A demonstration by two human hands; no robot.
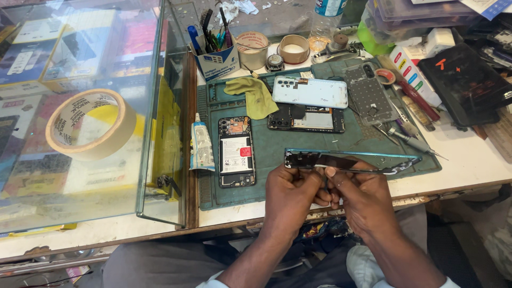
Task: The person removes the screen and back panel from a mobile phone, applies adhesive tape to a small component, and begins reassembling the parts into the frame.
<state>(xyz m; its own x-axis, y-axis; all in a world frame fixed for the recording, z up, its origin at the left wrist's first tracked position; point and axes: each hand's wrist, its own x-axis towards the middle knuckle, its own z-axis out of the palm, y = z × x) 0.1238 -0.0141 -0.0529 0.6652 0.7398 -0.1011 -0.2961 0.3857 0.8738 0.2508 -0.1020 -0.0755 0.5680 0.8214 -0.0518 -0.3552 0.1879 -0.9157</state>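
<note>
- I see the glass display case (80,176) filling the left half of the frame; flat boxed packages in yellow, blue and pink lie inside it, blurred under the glass.
- The green work mat (277,170) covers the centre of the white bench.
- A black flat package (464,80) with an orange mark sits at the upper right, beside a white carton (410,66) with a column of coloured oval labels.
- A large roll of tan tape (88,125) rests on the glass at centre left.
- My left hand (290,194) and right hand (362,200) meet at lower centre, fingers curled narrow and pinched on the phone frame (352,161), a thin teal-edged piece held edge-on just above the mat's near edge.
- A pale blue phone back cover (310,92) lies at upper centre on an opened phone (306,118).
- A second opened phone (236,152) with a white battery label and a small red tag lies at centre.
- A blue-and-white cardboard box (216,56) at top centre holds upright pens and brushes.
- A white glue tube (201,144) with blue print lies left of that phone.
- 2 tape rolls (293,49) stand at top centre.
</note>
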